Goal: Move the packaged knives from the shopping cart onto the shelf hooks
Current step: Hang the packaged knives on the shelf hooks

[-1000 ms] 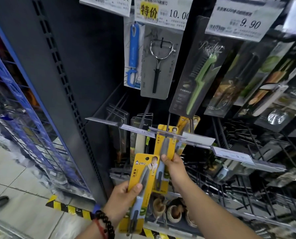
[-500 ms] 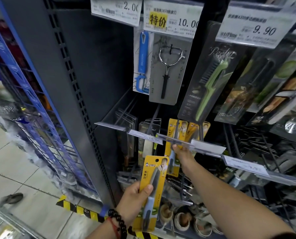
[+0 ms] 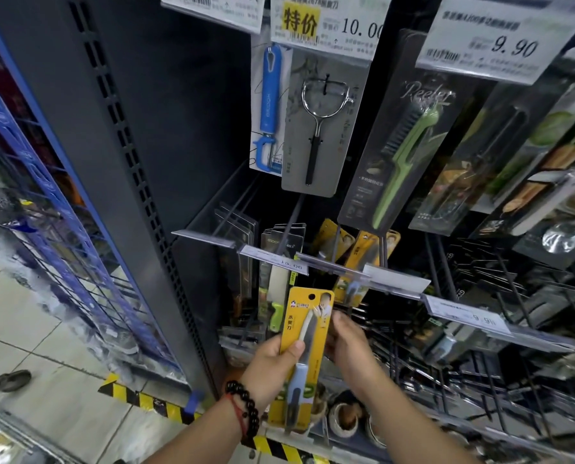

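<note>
Both hands [image 3: 307, 358] seemingly grip packaged knife [image 3: 304, 343].

Dim shelves, glaring tags, blurred edges

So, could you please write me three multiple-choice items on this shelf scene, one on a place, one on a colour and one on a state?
1. Where do the yellow knife packs already hung sit?
A. above the 10.00 tag
B. on hooks behind the lower price rail
C. on the floor

2. What colour is the card of the held knife pack?
A. yellow
B. red
C. white

3. What is the left hand doing?
A. hanging idle
B. pressing the rail
C. gripping the held pack

Answers:
1 B: the hung packs show just behind the rail.
2 A: the held pack has a yellow card.
3 C: the left hand has its thumb across the card's front; the right hand touches its right edge.
</note>
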`<state>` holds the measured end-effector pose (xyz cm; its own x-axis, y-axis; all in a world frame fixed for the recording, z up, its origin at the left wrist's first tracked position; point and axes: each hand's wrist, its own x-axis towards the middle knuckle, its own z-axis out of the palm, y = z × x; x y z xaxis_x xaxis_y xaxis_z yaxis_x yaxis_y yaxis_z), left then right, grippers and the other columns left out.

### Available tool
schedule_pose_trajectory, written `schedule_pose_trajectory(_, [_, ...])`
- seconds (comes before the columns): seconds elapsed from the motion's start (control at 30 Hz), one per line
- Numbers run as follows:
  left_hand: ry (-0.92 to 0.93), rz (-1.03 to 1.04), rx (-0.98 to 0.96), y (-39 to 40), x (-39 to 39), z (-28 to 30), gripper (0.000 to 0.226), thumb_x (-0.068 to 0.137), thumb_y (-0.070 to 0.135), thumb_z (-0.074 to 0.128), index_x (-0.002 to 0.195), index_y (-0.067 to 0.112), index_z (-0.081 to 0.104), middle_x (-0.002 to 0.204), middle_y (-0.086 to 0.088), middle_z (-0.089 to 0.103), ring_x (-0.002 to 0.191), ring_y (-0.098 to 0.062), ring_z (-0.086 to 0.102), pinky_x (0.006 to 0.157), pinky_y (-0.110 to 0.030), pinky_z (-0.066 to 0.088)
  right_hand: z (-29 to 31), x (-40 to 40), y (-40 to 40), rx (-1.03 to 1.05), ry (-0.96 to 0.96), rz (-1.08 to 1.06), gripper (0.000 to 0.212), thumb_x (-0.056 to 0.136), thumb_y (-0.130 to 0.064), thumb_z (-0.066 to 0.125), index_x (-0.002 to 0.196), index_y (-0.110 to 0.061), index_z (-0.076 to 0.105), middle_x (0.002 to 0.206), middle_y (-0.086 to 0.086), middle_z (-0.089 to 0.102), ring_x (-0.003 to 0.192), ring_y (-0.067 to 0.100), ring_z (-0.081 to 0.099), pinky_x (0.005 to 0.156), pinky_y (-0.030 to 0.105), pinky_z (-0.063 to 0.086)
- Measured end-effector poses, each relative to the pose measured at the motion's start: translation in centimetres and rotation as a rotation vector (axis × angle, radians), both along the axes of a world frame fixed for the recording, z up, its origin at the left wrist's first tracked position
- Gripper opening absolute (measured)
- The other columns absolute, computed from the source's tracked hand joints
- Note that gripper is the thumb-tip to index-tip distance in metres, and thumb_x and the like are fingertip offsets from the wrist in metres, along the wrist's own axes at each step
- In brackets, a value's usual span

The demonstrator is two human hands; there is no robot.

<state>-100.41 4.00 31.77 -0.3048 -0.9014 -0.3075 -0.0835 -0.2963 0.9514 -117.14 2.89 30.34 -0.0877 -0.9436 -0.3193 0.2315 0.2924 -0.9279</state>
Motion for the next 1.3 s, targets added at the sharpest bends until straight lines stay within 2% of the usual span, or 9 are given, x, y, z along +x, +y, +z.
schedule_pose_trajectory(0.1, [0.075, -0.013, -0.014, -0.2, -0.5, 0.2, 0.026, 0.096, 0.031, 0.054, 0.114, 0.019, 0.068, 0.110, 0.004, 0.073, 0.104, -0.013, 0.067, 0.093, -0.032, 0.051, 1.0, 0.9, 1.9, -0.109, 0.018, 0.096, 0.047, 0.083, -0.045, 0.069, 0.114, -0.010, 0.070, 0.116, 0.015, 0.070, 0.108, 0.028, 0.067, 0.094, 0.039, 0.053])
schedule_pose_trajectory(0.3, [0.084, -0.015, -0.031, -0.6, -0.7, -0.4, 0.022, 0.095, 0.028, 0.058, 0.113, 0.021, 0.067, 0.109, 0.005, 0.073, 0.102, -0.011, 0.068, 0.089, -0.027, 0.052, 0.9, 0.6, 1.9, -0.185, 0.168, -0.014, 0.034, 0.077, -0.035, 0.074, 0.091, -0.004, 0.074, 0.092, 0.029, 0.070, 0.081, 0.030, 0.066, 0.080, 0.042, 0.051])
schedule_pose_trajectory(0.43, [-0.069, 0.144, -0.121, -1.1, 0.1, -0.5, 0.010, 0.090, 0.023, 0.064, 0.099, 0.023, 0.060, 0.102, 0.005, 0.067, 0.101, -0.016, 0.062, 0.080, -0.016, 0.047, 0.7, 0.6, 1.4, -0.200, 0.203, -0.059, 0.059, 0.070, -0.055, 0.076, 0.085, 0.001, 0.066, 0.077, 0.029, 0.058, 0.074, 0.024, 0.052, 0.074, 0.038, 0.041])
schedule_pose_trajectory(0.57, [-0.364, 0.394, -0.456, -1.9, 3.0, 1.3, 0.034, 0.086, 0.021, 0.069, 0.115, 0.027, 0.053, 0.118, 0.007, 0.051, 0.111, -0.011, 0.051, 0.095, -0.027, 0.042, 1.0, 0.2, 0.6, -0.216, 0.214, -0.076, 0.056, 0.082, -0.039, 0.069, 0.084, 0.014, 0.054, 0.074, 0.010, 0.046, 0.071, 0.022, 0.040, 0.071, 0.035, 0.032])
schedule_pose_trajectory(0.7, [-0.588, 0.646, -0.685, -3.4, 6.3, 3.4, 0.053, 0.081, 0.017, 0.074, 0.129, 0.012, 0.051, 0.136, -0.009, 0.040, 0.129, -0.024, 0.035, 0.107, -0.030, 0.027, 1.5, 0.1, 0.0, -0.257, 0.238, -0.089, 0.091, 0.069, -0.067, 0.070, 0.091, 0.018, 0.047, 0.073, 0.012, 0.042, 0.073, 0.019, 0.041, 0.073, 0.033, 0.033])
schedule_pose_trajectory(0.77, [-0.594, 0.705, -0.740, -3.7, 6.8, 4.3, 0.059, 0.080, 0.016, 0.076, 0.132, 0.011, 0.048, 0.137, -0.013, 0.037, 0.130, -0.029, 0.033, 0.108, -0.031, 0.026, 2.0, 0.2, -0.1, -0.241, 0.224, -0.079, 0.067, 0.081, -0.052, 0.069, 0.087, 0.013, 0.056, 0.070, 0.016, 0.050, 0.070, 0.018, 0.048, 0.071, 0.032, 0.039])
schedule_pose_trajectory(0.87, [-0.631, 0.640, -1.012, -3.1, 5.6, 5.0, 0.059, 0.081, 0.029, 0.070, 0.132, 0.015, 0.043, 0.137, -0.011, 0.033, 0.127, -0.033, 0.032, 0.112, -0.029, 0.024, 1.6, -0.1, -0.5, -0.191, 0.222, -0.097, 0.033, 0.094, -0.023, 0.063, 0.088, 0.009, 0.060, 0.076, 0.009, 0.056, 0.075, 0.020, 0.053, 0.076, 0.036, 0.043])
schedule_pose_trajectory(1.17, [-0.993, 0.287, -1.125, -6.2, 1.7, 8.0, 0.043, 0.084, 0.055, 0.056, 0.121, 0.032, 0.060, 0.149, -0.008, 0.035, 0.141, -0.037, 0.014, 0.111, -0.060, 0.012, 1.9, -0.1, -1.5, -0.223, 0.310, -0.131, 0.086, 0.068, -0.066, 0.072, 0.094, 0.013, 0.048, 0.097, 0.045, 0.043, 0.079, 0.051, 0.050, 0.090, 0.068, 0.040])
schedule_pose_trajectory(1.3, [-0.983, 0.277, -1.132, -7.0, 1.7, 8.7, 0.024, 0.078, 0.048, 0.066, 0.091, 0.029, 0.071, 0.143, -0.004, 0.047, 0.139, -0.036, 0.021, 0.113, -0.055, 0.005, 2.3, -0.6, -1.7, -0.198, 0.319, -0.127, 0.072, 0.072, -0.055, 0.066, 0.094, 0.012, 0.052, 0.096, 0.042, 0.048, 0.078, 0.024, 0.050, 0.078, 0.048, 0.046])
